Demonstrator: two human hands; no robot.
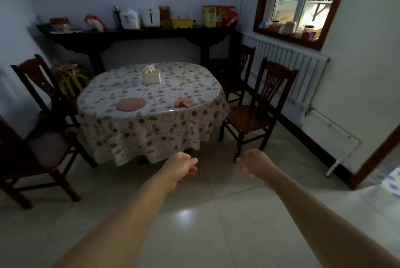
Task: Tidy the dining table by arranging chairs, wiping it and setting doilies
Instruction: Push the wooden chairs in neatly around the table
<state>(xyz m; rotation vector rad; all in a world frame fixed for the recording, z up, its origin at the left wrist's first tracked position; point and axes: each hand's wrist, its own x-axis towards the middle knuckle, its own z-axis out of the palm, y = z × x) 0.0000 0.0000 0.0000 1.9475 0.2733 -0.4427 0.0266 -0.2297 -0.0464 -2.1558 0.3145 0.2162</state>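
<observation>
Head view, left hand (181, 166): stretched out over the floor in front of the worktop, fingers (191, 169) loosely curled inward, holding nothing and touching nothing.
Head view, right hand (254, 165): also out over the floor, just right of the left hand, fingers relaxed and only slightly bent, nothing in them.
Worktop (151, 129): an oval dining table under a leaf-and-berry patterned cloth, beyond both hands; the cloth's near hem hangs just above the left hand in the picture.
Doily (130, 104): a round pink doily lying flat on the near left part of the worktop, far from both hands.
Cloth (184, 102): a crumpled pink cloth on the near right part of the worktop, right of the doily and apart from it.
Tissue box (151, 76): stands toward the far side of the worktop, beyond the doily.
Right chairs: near chair (257, 114) pulled out from the worktop's right edge, closest to the right hand; another chair (238, 72) farther back.
Left chairs: one chair (39, 153) at the near left, turned away from the worktop; a farther chair (36, 81) behind it.
Sideboard (134, 35): dark, against the far wall, crowded with boxes and containers.
</observation>
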